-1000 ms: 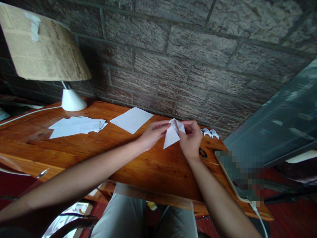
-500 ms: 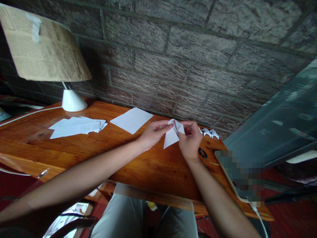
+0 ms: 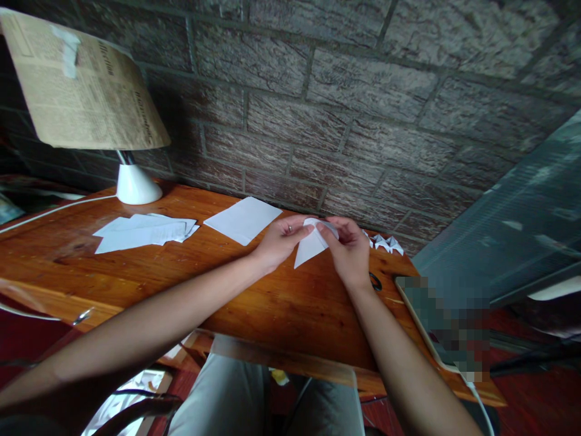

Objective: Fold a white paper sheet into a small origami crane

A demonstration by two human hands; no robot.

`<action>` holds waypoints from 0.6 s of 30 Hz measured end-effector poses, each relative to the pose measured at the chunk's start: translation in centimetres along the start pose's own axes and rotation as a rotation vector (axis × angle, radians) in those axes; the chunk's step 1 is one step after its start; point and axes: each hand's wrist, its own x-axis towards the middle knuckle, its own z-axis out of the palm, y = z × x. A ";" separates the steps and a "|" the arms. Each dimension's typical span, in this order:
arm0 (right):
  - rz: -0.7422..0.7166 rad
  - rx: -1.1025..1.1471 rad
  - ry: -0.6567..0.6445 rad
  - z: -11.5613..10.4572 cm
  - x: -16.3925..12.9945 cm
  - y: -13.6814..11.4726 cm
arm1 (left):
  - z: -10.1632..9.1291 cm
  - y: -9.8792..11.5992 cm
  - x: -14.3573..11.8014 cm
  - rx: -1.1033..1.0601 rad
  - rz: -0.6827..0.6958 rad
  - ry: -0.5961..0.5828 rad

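Observation:
A folded sheet of white paper [image 3: 309, 247] is held up between both hands above the wooden table [image 3: 272, 309]. My left hand [image 3: 279, 244], with a ring on one finger, pinches its upper left part with the thumb in front. My right hand [image 3: 350, 251] grips the upper right part, its thumb pressed on the front near the left thumb. The paper's lower corner points down and left. Fingers behind the paper are hidden. Just past the right hand stand several small folded white paper pieces [image 3: 388, 244], partly covered by it.
A white sheet stack [image 3: 242, 219] lies near the brick wall, with loose paper strips [image 3: 145, 233] farther left. A lamp [image 3: 138, 184] stands at the back left. Right of my right wrist are a black ring-shaped object [image 3: 376, 281] and a tablet-like device [image 3: 422, 321] with a white cable.
The right thumb has moved left and up across the paper, near the left thumb. The raised flap beside it now lies flatter, and the paper has shifted slightly left.

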 end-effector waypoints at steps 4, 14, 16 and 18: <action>0.119 0.054 -0.042 0.0 0.0 -0.1 | -0.2 0.2 0.1 0.013 -0.006 0.020; 0.261 0.137 -0.072 0.1 -0.1 0.0 | -0.4 0.1 0.3 0.069 0.023 0.030; 0.269 0.141 -0.081 0.1 -0.1 -0.1 | -0.4 0.1 0.3 0.077 0.020 0.032; 0.279 0.136 -0.087 0.0 -0.1 -0.1 | -0.4 0.1 0.3 0.084 0.018 0.036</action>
